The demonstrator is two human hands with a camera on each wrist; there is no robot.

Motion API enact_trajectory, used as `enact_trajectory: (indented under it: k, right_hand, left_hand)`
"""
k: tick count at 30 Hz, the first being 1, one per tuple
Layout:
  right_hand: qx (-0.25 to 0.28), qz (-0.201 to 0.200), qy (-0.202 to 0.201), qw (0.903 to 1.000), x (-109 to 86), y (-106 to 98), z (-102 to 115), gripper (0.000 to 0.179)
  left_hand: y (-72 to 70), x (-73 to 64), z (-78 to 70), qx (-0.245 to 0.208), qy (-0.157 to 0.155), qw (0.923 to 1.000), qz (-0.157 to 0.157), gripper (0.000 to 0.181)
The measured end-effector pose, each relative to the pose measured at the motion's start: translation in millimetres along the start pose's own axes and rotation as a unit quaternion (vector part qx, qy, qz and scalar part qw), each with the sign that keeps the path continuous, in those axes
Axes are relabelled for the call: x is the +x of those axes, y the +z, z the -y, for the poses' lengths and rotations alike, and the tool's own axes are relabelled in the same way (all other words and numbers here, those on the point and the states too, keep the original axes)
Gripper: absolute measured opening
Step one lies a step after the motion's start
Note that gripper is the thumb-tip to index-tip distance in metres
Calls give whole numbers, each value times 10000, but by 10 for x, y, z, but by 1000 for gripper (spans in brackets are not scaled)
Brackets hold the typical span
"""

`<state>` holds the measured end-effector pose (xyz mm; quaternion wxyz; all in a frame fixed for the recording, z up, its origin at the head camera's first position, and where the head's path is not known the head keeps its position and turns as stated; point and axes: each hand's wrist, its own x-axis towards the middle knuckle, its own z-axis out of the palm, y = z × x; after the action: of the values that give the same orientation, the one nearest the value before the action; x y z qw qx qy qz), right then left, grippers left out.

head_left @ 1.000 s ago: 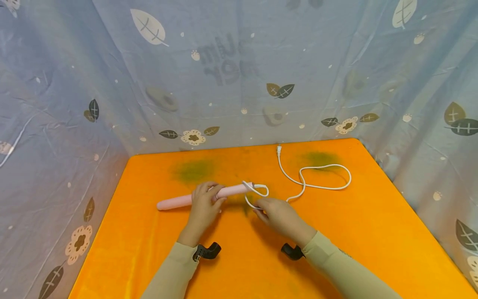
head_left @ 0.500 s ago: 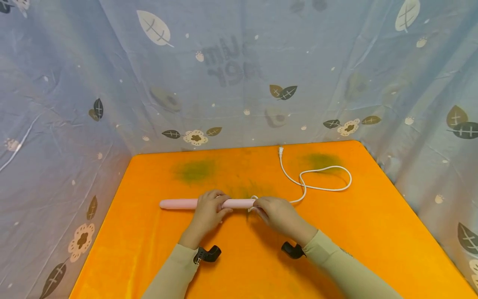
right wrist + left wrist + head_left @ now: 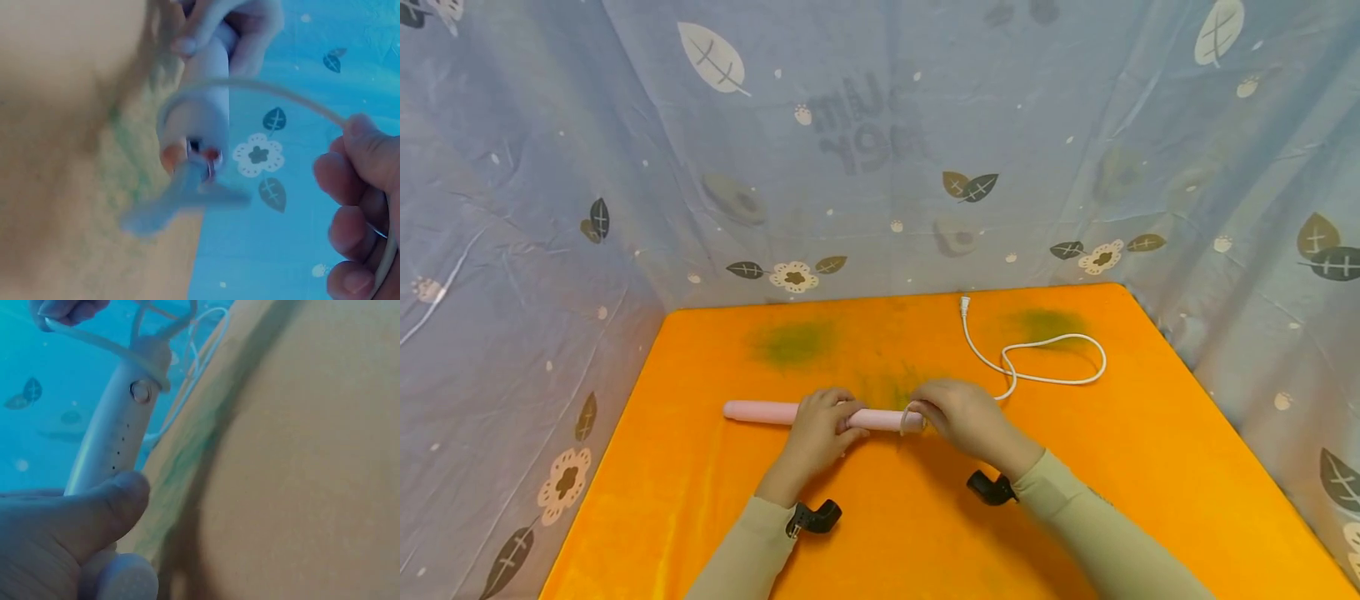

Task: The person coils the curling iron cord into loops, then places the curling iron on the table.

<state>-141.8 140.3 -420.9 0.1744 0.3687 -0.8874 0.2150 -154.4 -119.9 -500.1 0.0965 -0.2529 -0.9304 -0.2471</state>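
A pink curling iron (image 3: 880, 419) lies crosswise in the head view, barrel to the left and handle to the right. My left hand (image 3: 820, 429) grips it around the middle; the left wrist view shows a round button (image 3: 140, 392) and several small dots on the handle, with the thumb below them. My right hand (image 3: 966, 417) is just beyond the handle's end, pinching the white cord (image 3: 269, 89) between thumb and forefinger. That cord loops over the handle near its end, and another stretch passes through the right hand's curled fingers.
The remaining cord (image 3: 1052, 380) lies in a loose loop at the back right, ending in a plug (image 3: 965, 305). Orange cloth (image 3: 865, 542) covers the table. A patterned blue curtain (image 3: 880, 167) encloses its back and sides.
The curling iron's handle end has swung towards me, leaving it nearly level across the view. My right hand has brought the cord around the handle's end and risen slightly.
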Motion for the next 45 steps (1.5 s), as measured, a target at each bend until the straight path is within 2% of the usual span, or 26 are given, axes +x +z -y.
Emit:
enact_trajectory:
  k: [6, 9, 13, 15, 20, 24, 29, 32, 34, 39, 42, 45]
  right_hand:
    - [341, -24, 329, 9989, 23, -48, -58, 8]
    - [587, 84, 901, 9942, 21, -45, -103, 8]
    - [1126, 106, 1889, 9755, 14, -7, -194, 11]
    - [1440, -28, 2214, 9645, 13, 14, -231, 14]
    - [2113, -315, 2579, 9423, 7, 55, -291, 22]
    - [2378, -218, 2793, 9300, 3, 118, -336, 19]
    - [2331, 68, 2969, 9260, -32, 227, -373, 18]
    - [2472, 188, 2992, 9214, -51, 278, -371, 15]
    - [2513, 258, 2940, 9218, -62, 313, -364, 11]
    - [2284, 303, 2651, 9363, -95, 386, -290, 12]
    - [2233, 441, 2621, 9378, -126, 429, -243, 17]
    - [2140, 703, 2495, 9418, -149, 457, -198, 20]
  left_hand:
    - [-44, -80, -23, 61, 246, 9996, 119, 34]
    - [-49, -108, -27, 61, 383, 9992, 9, 34]
    - [-57, -121, -34, -32, 594, 9978, -299, 35]
    - [-68, -127, -44, -104, 698, 9965, -445, 35]
    - [-83, -128, -83, -322, 922, 9928, -700, 33]
    - [-111, -103, -112, -627, 886, 9903, -872, 34]
    - [-147, -72, -119, -903, 745, 9860, -1189, 35]
    - [-164, -45, -112, -971, 637, 9828, -1437, 35]
    - [-179, -28, -109, -993, 529, 9813, -1565, 35]
    - [-189, 2, -111, -971, 315, 9799, -1715, 35]
    - [-163, 18, -109, -962, 175, 9797, -1750, 36]
    - [-146, 34, -120, -1034, -121, 9792, -1745, 36]
